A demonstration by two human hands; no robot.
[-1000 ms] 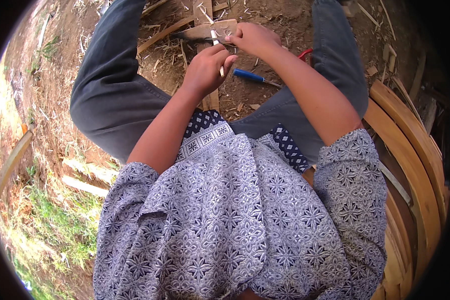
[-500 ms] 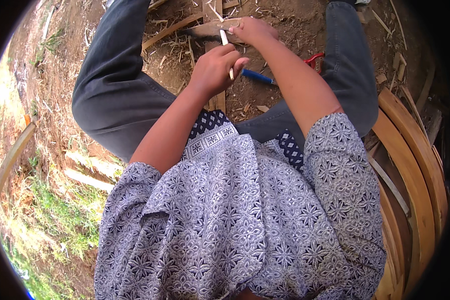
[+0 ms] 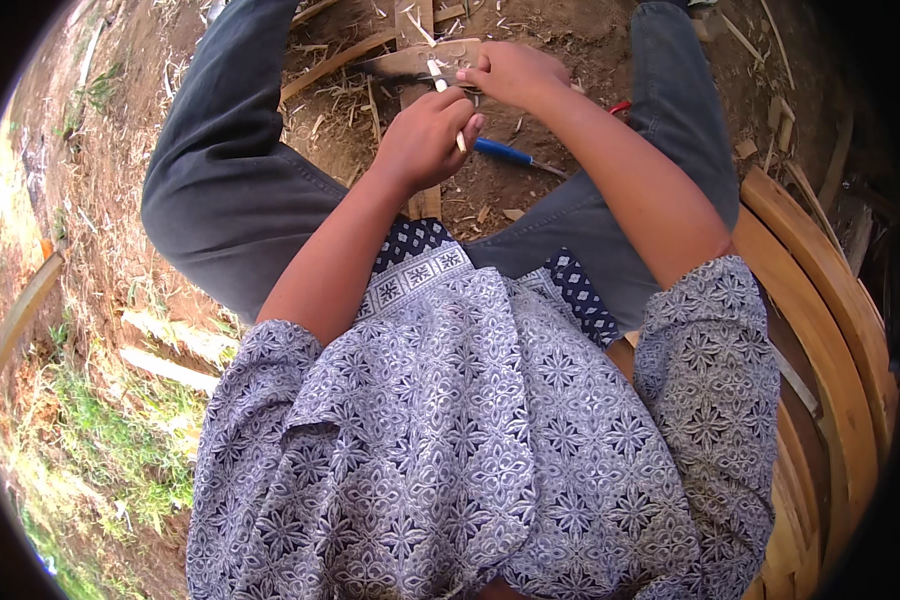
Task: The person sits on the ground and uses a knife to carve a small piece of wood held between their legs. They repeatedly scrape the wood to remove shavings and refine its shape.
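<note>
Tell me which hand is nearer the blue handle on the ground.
Left. The left hand, closed around a pale stick, is just to the left of the blue handle; the right hand is farther off, above it in the picture.

Sits with the left leg (image 3: 215, 175) and the right leg (image 3: 682, 110) bent and spread wide, reaching forward between them with both arms, slanting the left forearm (image 3: 340, 250) up toward the middle and angling the right forearm (image 3: 638, 180) inward from a bent elbow. Holds the left hand (image 3: 425, 138) closed in a grip, back upward, thumb on its right side, wrist nearly straight. Sets the right hand (image 3: 518, 76) just beyond and to the right, back upward, fingers curled under (mostly hidden from above), thumb pointing leftward.
</note>
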